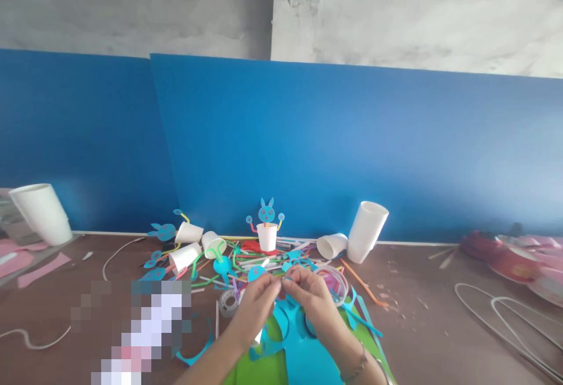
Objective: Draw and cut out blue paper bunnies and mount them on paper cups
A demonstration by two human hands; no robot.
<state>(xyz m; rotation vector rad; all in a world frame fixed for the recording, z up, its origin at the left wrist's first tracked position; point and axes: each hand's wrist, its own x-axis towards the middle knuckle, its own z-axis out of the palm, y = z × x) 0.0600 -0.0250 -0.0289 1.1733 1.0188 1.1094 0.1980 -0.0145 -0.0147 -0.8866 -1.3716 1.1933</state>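
Note:
Near the bottom centre, my left hand [256, 307] and my right hand [313, 298] meet with their fingertips pinched close together. Whatever is between the fingertips is too small to make out. Under the hands lie blue paper with round cut-outs [308, 361] and a green sheet [268, 367]. A blue paper disc [255, 272] shows just behind my left hand. Beyond the hands stands a white paper cup [267, 237] bearing a blue rabbit head [266, 214] and two bent straw arms. A roll of tape [228, 303] lies left of my left hand.
Several tipped cups with blue paper figures [185, 256] lie at the left. Straws [264, 265] are heaped in the middle. Stacked white cups stand at the right [368, 231] and far left [41, 214]. A white cable [497, 314] and pink items [523, 262] are at the right.

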